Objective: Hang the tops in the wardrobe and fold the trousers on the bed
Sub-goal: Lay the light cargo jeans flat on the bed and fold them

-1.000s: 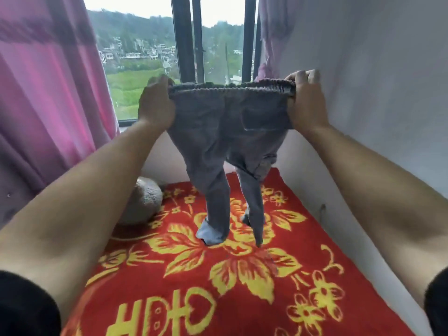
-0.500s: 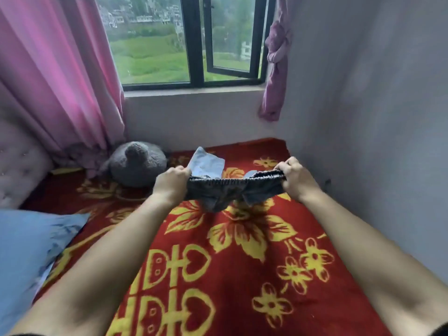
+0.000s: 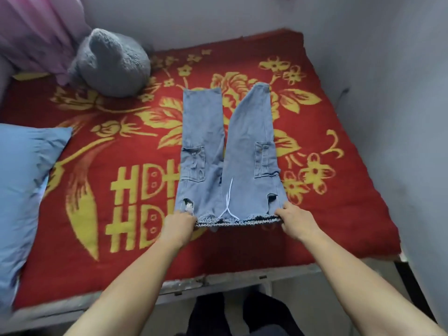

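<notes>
A pair of small light-blue denim trousers (image 3: 244,151) lies spread flat on the red bed cover (image 3: 339,202), legs pointing away from me and slightly apart, cargo pockets showing. The elastic waistband is at the near end. My left hand (image 3: 178,225) grips the waistband's left corner. My right hand (image 3: 294,220) grips its right corner. Both arms reach out from the foot of the bed.
A grey plush toy (image 3: 114,63) sits at the far left of the bed, under a pink curtain (image 3: 36,27). A blue pillow (image 3: 21,190) lies along the left side. A grey wall (image 3: 388,93) borders the bed on the right. The bed's near edge (image 3: 218,280) is below my arms.
The trousers hung in the air from my raised hands a second ago. I swung them down and they now lie flat on the bed, legs stretched away, both hands still on the waistband.
</notes>
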`<state>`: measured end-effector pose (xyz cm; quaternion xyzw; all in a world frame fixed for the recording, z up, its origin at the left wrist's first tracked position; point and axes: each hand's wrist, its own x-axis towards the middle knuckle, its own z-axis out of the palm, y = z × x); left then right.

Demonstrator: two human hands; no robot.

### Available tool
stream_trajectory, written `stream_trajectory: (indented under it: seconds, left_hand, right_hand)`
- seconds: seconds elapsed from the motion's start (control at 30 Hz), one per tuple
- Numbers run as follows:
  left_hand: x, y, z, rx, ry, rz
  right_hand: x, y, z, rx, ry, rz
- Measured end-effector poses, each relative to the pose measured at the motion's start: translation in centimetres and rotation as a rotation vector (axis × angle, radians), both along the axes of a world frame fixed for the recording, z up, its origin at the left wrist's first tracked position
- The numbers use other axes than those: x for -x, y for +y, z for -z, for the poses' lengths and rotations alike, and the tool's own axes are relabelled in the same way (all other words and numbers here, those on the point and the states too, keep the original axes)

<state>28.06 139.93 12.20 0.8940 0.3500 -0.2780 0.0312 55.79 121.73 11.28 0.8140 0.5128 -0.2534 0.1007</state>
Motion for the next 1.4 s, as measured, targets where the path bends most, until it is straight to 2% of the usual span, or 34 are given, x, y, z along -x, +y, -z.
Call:
stream_trajectory:
  seconds: [0.17,0.27,0.43,0.53,0.63,0.7,0.8,0.97,1.1,1.2,1.33,1.4]
  left_hand:
    - [-2.0,0.5,-1.9,-0.099,-0.028,0.016]
    - [-2.2,-1.2,-0.5,-0.073,-0.040,-0.012]
    - [-0.6,-4.9,6.9,0.018,-0.032,-0.020]
    - [0.7,-7.7,12.8,0.025,-0.094,-0.048]
    - [1.2,-10.4,18.5,0.123,-0.039,-0.115]
    - [1.4,-11.5,21.8,0.199,-0.033,-0.203]
    - [1.5,-12.5,25.1,0.293,-0.117,-0.359]
    - [1.9,-13.2,25.6,0.180,-0.181,-0.365]
    - [2.0,-13.1,24.7,0.065,-0.182,-0.344]
    - [2.3,-13.1,25.1,-0.015,-0.145,-0.544]
    - [2.7,-13.2,26.1,0.118,-0.185,-1.078]
    - [2.7,-13.7,25.9,0.067,-0.226,-1.045]
  right_hand:
    - [-0.6,-0.4,-0.9,-0.026,0.005,0.023]
    - [0.2,-1.9,0.7,0.042,-0.003,-0.002]
    - [0.8,-5.6,8.0,0.081,0.001,-0.192]
    - [1.8,-7.7,13.8,0.058,-0.010,-0.184]
    - [3.6,-9.4,19.5,0.139,-0.023,-0.214]
    - [4.2,-9.9,22.5,0.161,-0.026,-0.193]
    - [3.7,-9.7,25.3,0.148,0.037,-0.141]
    - [2.0,-9.8,25.6,0.151,0.227,-0.179]
    - [2.3,-9.8,24.3,0.179,0.120,-0.305]
    - [4.2,-9.7,24.6,0.150,0.065,-0.260]
    - [6.0,-9.3,25.8,0.090,0.016,-0.108]
    - [6.2,-9.6,25.5,0.026,0.061,-0.024]
